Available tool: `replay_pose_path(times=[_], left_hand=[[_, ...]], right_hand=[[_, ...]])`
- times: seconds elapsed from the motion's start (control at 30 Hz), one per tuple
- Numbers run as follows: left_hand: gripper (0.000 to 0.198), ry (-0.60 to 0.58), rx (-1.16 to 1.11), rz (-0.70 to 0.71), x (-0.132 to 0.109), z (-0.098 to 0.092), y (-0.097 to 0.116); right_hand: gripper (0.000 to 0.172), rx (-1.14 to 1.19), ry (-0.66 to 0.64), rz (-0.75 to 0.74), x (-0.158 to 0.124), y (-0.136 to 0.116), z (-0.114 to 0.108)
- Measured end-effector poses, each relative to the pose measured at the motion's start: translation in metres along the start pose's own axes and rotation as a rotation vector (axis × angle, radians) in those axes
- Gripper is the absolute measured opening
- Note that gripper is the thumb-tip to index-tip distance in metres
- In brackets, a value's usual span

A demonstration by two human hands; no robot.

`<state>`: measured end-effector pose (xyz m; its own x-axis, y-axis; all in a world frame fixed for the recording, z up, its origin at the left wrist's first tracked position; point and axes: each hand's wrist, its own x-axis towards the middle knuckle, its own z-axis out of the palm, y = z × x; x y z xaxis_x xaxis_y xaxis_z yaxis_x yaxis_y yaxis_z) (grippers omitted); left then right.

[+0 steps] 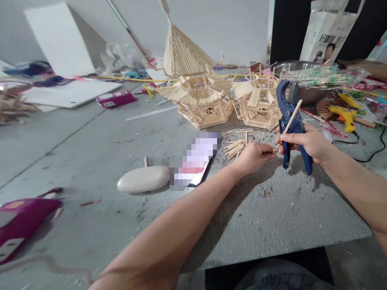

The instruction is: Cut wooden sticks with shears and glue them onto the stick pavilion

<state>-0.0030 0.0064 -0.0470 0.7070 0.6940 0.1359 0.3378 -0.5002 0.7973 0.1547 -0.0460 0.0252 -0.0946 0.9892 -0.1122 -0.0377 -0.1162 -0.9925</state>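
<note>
In my right hand (pixel 308 141) is a blue pipe cutter (pixel 292 121), its curved jaw pointing up. A thin wooden stick (pixel 292 117) slants across the front of the cutter, under my right thumb. My left hand (pixel 256 157) pinches the lower end of that stick, close beside the cutter's handles. Just left of my hands lies a small pile of cut stick pieces (pixel 235 149). Behind it stand a pagoda-like stick model (pixel 193 94) with a pointed roof and a lower, roofless stick model (pixel 256 100).
A phone (pixel 196 161) leans by a white rounded case (pixel 143 179). Purple boxes (pixel 116 98) lie leftward. At right are a yellow glue gun (pixel 344 117) with its black cord and a metal bowl (pixel 314 90) under bagged sticks. A white paper bag (pixel 323 34) stands behind.
</note>
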Motion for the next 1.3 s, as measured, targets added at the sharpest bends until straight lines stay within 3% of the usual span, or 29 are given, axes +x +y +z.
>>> replay_pose_path(times=[0.4,0.57,1.3], left_hand=[[0.019,-0.052,-0.025,0.028,0.0008,-0.0011,0.0055],[0.023,-0.1,-0.087,0.03,0.0006,-0.0014,0.0049],[0.026,-0.099,-0.131,0.014,0.0007,0.0002,0.0076]], right_hand=[[0.021,0.016,-0.025,-0.039,0.0032,0.0053,-0.0001],[0.015,-0.04,-0.021,-0.053,0.002,0.0053,0.0014],[0.022,-0.024,0.048,-0.024,0.0024,0.0052,0.0061]])
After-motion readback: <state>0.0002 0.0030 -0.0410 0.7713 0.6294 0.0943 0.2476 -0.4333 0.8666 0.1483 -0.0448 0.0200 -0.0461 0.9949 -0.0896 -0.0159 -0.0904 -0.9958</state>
